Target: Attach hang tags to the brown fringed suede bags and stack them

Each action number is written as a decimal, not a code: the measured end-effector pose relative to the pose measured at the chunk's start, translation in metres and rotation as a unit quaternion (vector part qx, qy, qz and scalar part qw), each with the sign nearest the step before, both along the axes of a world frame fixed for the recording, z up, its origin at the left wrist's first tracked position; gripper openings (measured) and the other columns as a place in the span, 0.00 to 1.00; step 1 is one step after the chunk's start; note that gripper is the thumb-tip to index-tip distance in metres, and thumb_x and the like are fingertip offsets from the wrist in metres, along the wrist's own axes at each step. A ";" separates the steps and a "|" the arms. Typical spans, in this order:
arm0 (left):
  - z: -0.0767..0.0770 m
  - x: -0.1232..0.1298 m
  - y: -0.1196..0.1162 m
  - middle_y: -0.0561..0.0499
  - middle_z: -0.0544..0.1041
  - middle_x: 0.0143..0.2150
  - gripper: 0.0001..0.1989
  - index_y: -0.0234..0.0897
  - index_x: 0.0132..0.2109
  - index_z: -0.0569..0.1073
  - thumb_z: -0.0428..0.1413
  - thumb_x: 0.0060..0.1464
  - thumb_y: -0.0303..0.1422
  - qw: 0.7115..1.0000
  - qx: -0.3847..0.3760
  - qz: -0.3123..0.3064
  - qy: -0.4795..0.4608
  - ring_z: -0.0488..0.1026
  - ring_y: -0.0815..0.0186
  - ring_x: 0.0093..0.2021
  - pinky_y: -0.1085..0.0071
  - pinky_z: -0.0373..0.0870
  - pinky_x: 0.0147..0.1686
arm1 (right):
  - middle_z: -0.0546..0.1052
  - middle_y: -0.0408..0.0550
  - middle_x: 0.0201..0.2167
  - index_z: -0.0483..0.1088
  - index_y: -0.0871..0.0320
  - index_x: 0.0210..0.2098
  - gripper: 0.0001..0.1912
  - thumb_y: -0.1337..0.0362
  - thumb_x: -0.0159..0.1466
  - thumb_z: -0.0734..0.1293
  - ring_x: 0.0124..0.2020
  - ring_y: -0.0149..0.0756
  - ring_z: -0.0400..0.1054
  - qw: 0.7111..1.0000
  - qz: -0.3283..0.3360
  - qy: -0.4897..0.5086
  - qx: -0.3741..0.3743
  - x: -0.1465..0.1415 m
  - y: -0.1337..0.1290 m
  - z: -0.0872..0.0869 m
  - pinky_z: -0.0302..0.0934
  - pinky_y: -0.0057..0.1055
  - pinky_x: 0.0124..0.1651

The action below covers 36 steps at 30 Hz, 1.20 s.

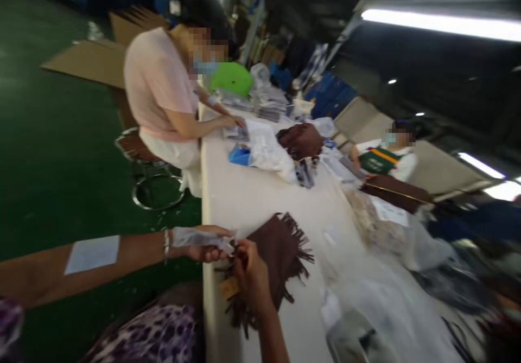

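A brown fringed cloth (280, 243) lies flat on the near part of the white surface (228, 200), partly covered by the right hand (252, 273). At its left edge, that hand and the left hand (205, 244) have fingertips pinching a small pale piece (229, 246), too blurred to identify. A clear plastic strip (191, 237) lies over the back of the left hand. A tan tag (229, 288) sits at the cloth's lower left edge; any print on it is unreadable.

Beyond the cloth are white plastic wrapping (266, 146), a blue item (239, 155) and a dark brown bundle (303, 139); farther beyond it, stacked packets (271, 102) and a bright green item (232, 79). Clear plastic bags (378, 292) crowd the area to its right, with a white label (391, 211) whose lines cannot be read.

Past the cloth's far left, a person in a pink top (157, 75) bends over the surface beside a round stool (157, 192). Beyond its right side is another person in a green apron (378, 159). Left of the cloth, the floor (61, 135) is green; tube lights (439, 24) hang overhead.
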<state>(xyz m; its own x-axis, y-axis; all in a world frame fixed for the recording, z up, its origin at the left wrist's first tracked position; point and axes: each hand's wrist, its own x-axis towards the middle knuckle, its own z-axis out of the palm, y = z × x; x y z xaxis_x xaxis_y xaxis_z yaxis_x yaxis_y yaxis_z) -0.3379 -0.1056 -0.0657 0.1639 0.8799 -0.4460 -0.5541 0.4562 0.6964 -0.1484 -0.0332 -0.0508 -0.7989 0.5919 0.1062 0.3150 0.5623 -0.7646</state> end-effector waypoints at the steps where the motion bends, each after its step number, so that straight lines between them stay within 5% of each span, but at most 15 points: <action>1: -0.010 -0.004 -0.010 0.42 0.75 0.28 0.22 0.25 0.37 0.76 0.54 0.61 0.44 0.998 -0.039 0.002 -0.054 0.69 0.68 0.21 0.76 0.64 0.16 | 0.75 0.43 0.37 0.64 0.55 0.52 0.18 0.68 0.63 0.62 0.36 0.33 0.71 0.999 -0.010 0.006 -0.052 -0.005 0.010 -0.009 0.65 0.29 0.40; 5: -0.034 0.009 -0.021 0.43 0.75 0.30 0.22 0.23 0.39 0.76 0.55 0.60 0.43 0.943 -0.067 0.091 -0.312 0.69 0.72 0.22 0.81 0.63 0.17 | 0.73 0.42 0.34 0.65 0.58 0.51 0.21 0.63 0.58 0.67 0.35 0.33 0.69 0.971 -0.034 0.025 -0.235 -0.016 0.037 -0.027 0.64 0.29 0.40; 10: -0.049 0.023 -0.025 0.45 0.74 0.31 0.20 0.24 0.41 0.74 0.52 0.61 0.41 0.905 -0.053 0.225 -0.358 0.69 0.74 0.22 0.82 0.64 0.18 | 0.74 0.43 0.34 0.66 0.59 0.49 0.21 0.59 0.58 0.68 0.35 0.32 0.70 0.954 -0.034 0.016 -0.296 -0.032 0.045 -0.044 0.65 0.29 0.41; 13: -0.054 0.023 -0.030 0.44 0.76 0.33 0.18 0.26 0.42 0.74 0.51 0.58 0.39 0.910 -0.057 0.276 -0.303 0.68 0.73 0.22 0.80 0.64 0.20 | 0.74 0.43 0.34 0.66 0.59 0.49 0.21 0.58 0.58 0.68 0.35 0.32 0.70 0.947 -0.041 0.004 -0.318 -0.036 0.046 -0.052 0.65 0.28 0.40; 17: -0.059 0.037 -0.030 0.45 0.77 0.34 0.15 0.31 0.39 0.71 0.57 0.52 0.41 0.948 -0.028 0.312 -0.059 0.70 0.72 0.21 0.78 0.64 0.19 | 0.75 0.44 0.35 0.67 0.59 0.49 0.21 0.58 0.58 0.69 0.36 0.33 0.70 0.945 -0.043 -0.006 -0.325 -0.036 0.047 -0.057 0.65 0.29 0.41; 20: -0.064 0.052 -0.020 0.49 0.76 0.32 0.18 0.34 0.37 0.68 0.61 0.47 0.43 0.947 -0.009 0.318 0.053 0.71 0.70 0.19 0.77 0.64 0.17 | 0.76 0.44 0.34 0.68 0.59 0.48 0.19 0.60 0.58 0.69 0.36 0.34 0.71 0.947 -0.035 -0.012 -0.318 -0.037 0.046 -0.058 0.65 0.30 0.41; 27: -0.077 0.061 -0.004 0.51 0.75 0.27 0.15 0.34 0.36 0.66 0.59 0.45 0.40 0.941 -0.018 0.328 0.087 0.73 0.67 0.18 0.77 0.63 0.14 | 0.79 0.47 0.36 0.68 0.59 0.48 0.17 0.60 0.61 0.66 0.39 0.38 0.74 0.967 -0.012 -0.041 -0.253 -0.034 0.041 -0.051 0.64 0.33 0.46; 32: -0.073 0.062 -0.007 0.51 0.75 0.28 0.11 0.34 0.35 0.67 0.56 0.45 0.34 0.937 -0.017 0.325 0.127 0.72 0.69 0.17 0.79 0.61 0.13 | 0.79 0.48 0.41 0.69 0.56 0.51 0.17 0.61 0.64 0.61 0.42 0.39 0.74 0.989 -0.003 -0.069 -0.129 -0.028 0.034 -0.049 0.63 0.33 0.48; 36: -0.070 0.064 -0.008 0.52 0.74 0.26 0.09 0.35 0.33 0.65 0.56 0.44 0.33 0.936 -0.011 0.328 0.126 0.71 0.70 0.17 0.79 0.62 0.14 | 0.79 0.49 0.43 0.69 0.56 0.52 0.18 0.60 0.65 0.60 0.43 0.39 0.73 0.993 -0.015 -0.062 -0.102 -0.025 0.027 -0.051 0.63 0.32 0.47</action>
